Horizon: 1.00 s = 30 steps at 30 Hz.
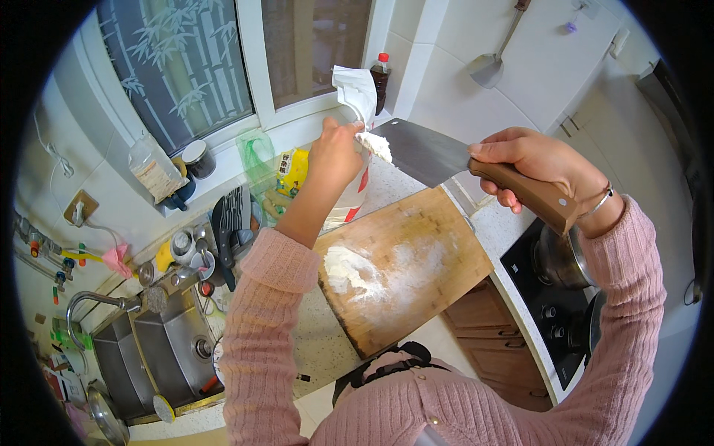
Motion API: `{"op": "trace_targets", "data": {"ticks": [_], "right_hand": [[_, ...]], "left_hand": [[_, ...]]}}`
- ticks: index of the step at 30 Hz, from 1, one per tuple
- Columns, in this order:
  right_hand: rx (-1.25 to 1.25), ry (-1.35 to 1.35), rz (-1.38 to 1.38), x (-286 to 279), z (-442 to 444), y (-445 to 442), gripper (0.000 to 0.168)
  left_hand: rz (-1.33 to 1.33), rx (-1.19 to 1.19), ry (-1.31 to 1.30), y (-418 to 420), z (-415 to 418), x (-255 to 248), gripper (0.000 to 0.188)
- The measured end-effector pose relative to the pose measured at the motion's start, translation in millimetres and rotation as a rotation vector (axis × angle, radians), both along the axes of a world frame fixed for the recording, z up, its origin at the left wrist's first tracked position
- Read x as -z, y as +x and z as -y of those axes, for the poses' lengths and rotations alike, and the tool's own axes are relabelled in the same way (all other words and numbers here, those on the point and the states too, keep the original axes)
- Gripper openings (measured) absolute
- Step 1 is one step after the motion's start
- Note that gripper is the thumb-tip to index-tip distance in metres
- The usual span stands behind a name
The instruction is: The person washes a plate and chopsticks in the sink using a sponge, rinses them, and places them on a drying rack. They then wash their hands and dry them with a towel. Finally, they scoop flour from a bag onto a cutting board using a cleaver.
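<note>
My right hand [527, 161] grips the brown handle of a cleaver [427, 153], its broad blade pointing left. White flour [375, 146] lies heaped on the blade's far end, at the mouth of a white flour bag [354, 92] with red print. Pinching the edge of that bag is my left hand [334, 156], which hides part of it. Below the hands lies a wooden cutting board [463, 262], with a pile of flour [351, 273] on its left side and a thin dusting across the middle.
Left of the board are a double steel sink [167, 351], a kitchen knife [226, 240] and cluttered utensils. A gas stove [535, 301] with a pot [563, 259] stands at right. On the windowsill are a jar [198, 160] and a dark bottle [380, 81]. A spatula [491, 67] hangs on the wall.
</note>
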State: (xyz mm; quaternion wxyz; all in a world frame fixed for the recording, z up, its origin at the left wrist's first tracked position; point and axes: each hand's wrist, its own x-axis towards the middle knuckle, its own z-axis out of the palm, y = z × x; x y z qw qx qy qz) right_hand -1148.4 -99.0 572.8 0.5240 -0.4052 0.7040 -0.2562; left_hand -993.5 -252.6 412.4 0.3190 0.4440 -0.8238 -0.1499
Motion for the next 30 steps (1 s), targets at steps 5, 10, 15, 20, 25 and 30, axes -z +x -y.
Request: {"op": "trace_targets", "data": {"ticks": [5, 10, 15, 20, 25, 30], "right_hand": [[-0.008, 0.023, -0.019, 0.9, 2.9, 1.0, 0.025], [-0.024, 0.035, 0.023, 3.0, 5.2, -1.2, 0.027], [-0.035, 0.030, -0.052, -0.2, 8.1, 4.1, 0.027], [-0.046, 0.065, -0.071, -2.8, 14.3, 4.1, 0.026], [0.000, 0.079, -0.112, -7.8, 19.5, 7.7, 0.027], [-0.042, 0.103, -0.206, -14.5, 24.4, 10.5, 0.027]], "left_hand": [[-0.028, -0.003, 0.010, -2.3, -1.2, -0.6, 0.043], [-0.029, -0.014, 0.027, -0.1, 3.1, 0.8, 0.042], [-0.038, -0.005, 0.033, -3.6, 3.4, 1.1, 0.040], [-0.086, 0.000, 0.005, -5.2, 4.7, 4.3, 0.039], [-0.087, 0.020, -0.012, -6.7, 4.1, 4.8, 0.039], [-0.085, 0.031, -0.030, -7.9, 6.1, 6.7, 0.039]]}}
